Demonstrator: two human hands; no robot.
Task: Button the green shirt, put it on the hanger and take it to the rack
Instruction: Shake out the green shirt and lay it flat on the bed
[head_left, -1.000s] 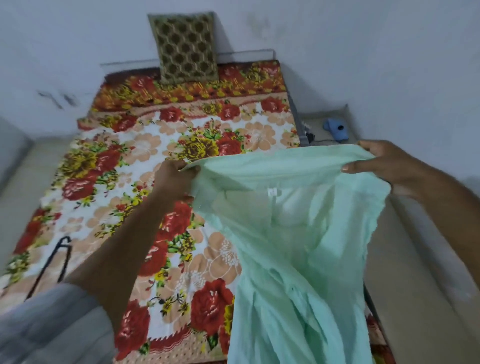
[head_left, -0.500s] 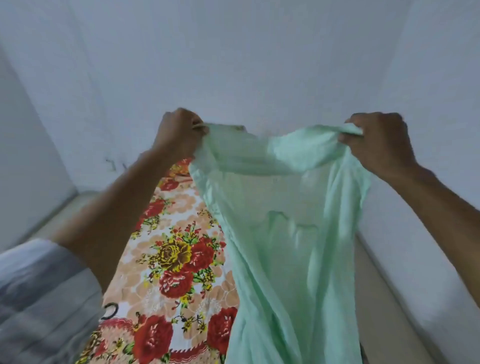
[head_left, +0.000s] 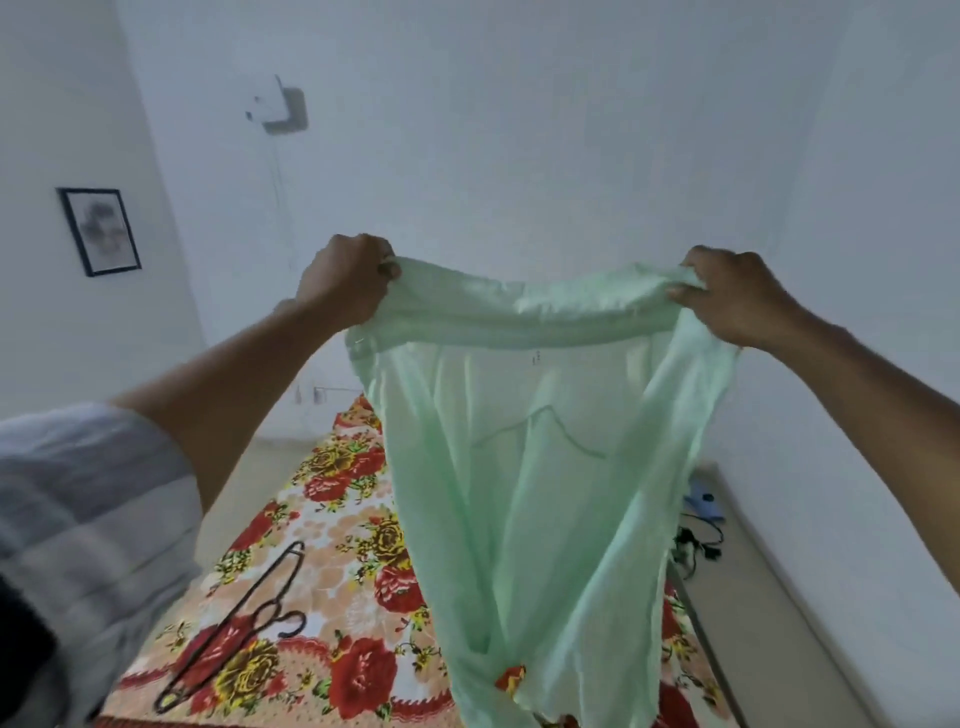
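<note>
A white-walled room (head_left: 519, 130) is seen from above a bed (head_left: 337, 519) covered in a red and yellow floral sheet. A pale green shirt (head_left: 530, 467) is held up in the air over the bed's right side, stretched flat between 2 raised hands, its lower end hanging down towards the sheet. The shirt's top edge is clenched in the left hand (head_left: 345, 283), fingers curled around one corner, and in the right hand (head_left: 737, 296), where the other corner is pinched between thumb and fingers. A grey sleeve (head_left: 88, 509) is seen on the left arm. A black hanger (head_left: 234, 629) is laid flat on the sheet, left of the shirt and well apart from it, its hook pointing right. A framed picture (head_left: 98, 231) is hung on the left wall, and a small grey box (head_left: 283, 111) is fixed high on the far wall. A blue object (head_left: 704, 499) and dark cables (head_left: 696, 545) are seen on the ledge right of the bed.
</note>
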